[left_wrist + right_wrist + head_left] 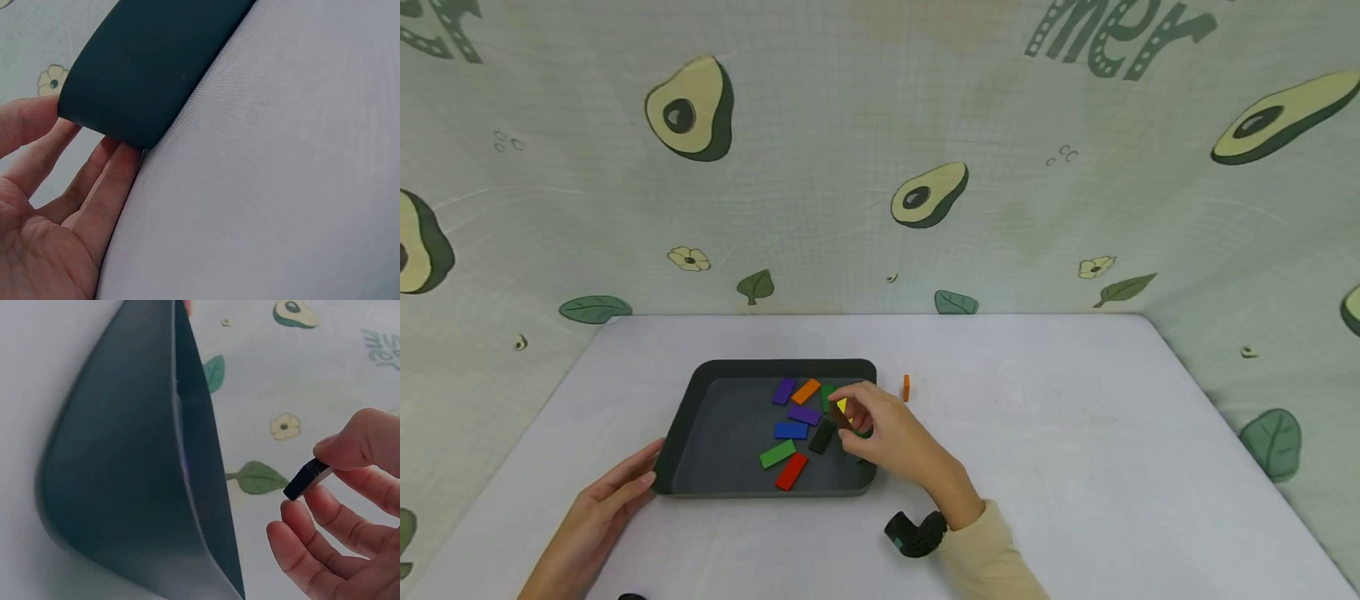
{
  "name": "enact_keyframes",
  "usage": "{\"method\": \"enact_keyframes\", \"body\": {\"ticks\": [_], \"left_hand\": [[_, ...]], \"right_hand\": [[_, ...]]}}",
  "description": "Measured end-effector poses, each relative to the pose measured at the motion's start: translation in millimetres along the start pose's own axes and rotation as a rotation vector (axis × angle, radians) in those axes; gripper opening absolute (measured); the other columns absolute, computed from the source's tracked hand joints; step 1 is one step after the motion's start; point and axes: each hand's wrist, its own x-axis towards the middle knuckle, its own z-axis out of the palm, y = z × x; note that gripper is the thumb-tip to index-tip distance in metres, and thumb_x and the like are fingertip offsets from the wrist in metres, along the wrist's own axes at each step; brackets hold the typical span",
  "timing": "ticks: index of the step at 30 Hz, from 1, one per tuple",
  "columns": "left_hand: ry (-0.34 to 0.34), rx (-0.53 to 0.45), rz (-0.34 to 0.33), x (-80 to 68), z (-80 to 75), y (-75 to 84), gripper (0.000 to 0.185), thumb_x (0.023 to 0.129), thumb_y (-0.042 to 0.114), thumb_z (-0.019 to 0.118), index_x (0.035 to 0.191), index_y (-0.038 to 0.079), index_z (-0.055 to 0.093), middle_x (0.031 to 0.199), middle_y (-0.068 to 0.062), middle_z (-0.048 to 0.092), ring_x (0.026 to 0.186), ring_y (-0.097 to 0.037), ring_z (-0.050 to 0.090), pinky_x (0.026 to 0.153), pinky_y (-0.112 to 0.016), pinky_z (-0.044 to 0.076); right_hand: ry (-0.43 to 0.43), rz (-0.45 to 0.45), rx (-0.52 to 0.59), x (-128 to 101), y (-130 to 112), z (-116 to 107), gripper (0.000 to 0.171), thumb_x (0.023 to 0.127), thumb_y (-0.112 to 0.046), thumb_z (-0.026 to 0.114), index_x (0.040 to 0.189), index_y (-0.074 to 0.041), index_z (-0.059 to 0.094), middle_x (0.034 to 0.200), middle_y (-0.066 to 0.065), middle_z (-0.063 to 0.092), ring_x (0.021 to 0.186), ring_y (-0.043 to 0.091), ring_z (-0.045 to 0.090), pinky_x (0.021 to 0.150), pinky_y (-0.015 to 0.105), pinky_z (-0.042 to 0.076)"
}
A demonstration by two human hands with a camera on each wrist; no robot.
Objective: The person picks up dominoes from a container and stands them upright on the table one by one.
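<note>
My right hand (883,429) pinches a small dark brown block (839,415) between thumb and fingertips, above the right part of a dark grey tray (707,433). In the right wrist view the block (305,480) looks nearly black, held beyond the tray's wall (125,456). Flat blocks lie scattered in the tray: a red one (792,472), a blue one (791,431), a black one (822,436), and purple, orange, green and yellow ones, some partly behind my right hand. With fairly straight fingers, my left hand (598,508) touches the tray's near left corner (134,119).
An orange block (906,388) stands on the white table (1075,450), just outside the tray's right side. A patterned cloth (820,125) hangs behind the table and along its sides. A black device (916,534) sits at my right wrist.
</note>
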Motion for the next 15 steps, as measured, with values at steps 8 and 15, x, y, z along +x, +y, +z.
{"method": "enact_keyframes", "body": {"ticks": [8, 15], "left_hand": [[-0.006, -0.004, 0.004, 0.7, -0.1, -1.0, 0.052, 0.097, 0.016, 0.049, 0.146, 0.011, 0.03, 0.121, 0.033, 0.05, 0.109, 0.021, 0.045, 0.083, -0.006, 0.045], [-0.007, 0.007, -0.007, 1.1, -0.4, -0.9, 0.053, 0.098, 0.018, 0.049, 0.146, 0.012, 0.029, 0.121, 0.033, 0.049, 0.108, 0.022, 0.044, 0.083, -0.006, 0.044]], "right_hand": [[0.063, -0.011, 0.085, -3.1, 5.0, -15.3, 0.04, 0.083, -0.002, 0.065, 0.119, -0.009, 0.052, 0.093, 0.004, 0.053, 0.084, 0.018, 0.055, 0.075, 0.029, 0.053], [0.121, 0.001, 0.078, -5.2, 9.5, -26.4, 0.04, 0.082, -0.001, 0.065, 0.119, -0.007, 0.052, 0.095, 0.006, 0.056, 0.083, 0.015, 0.056, 0.075, 0.028, 0.053]]}}
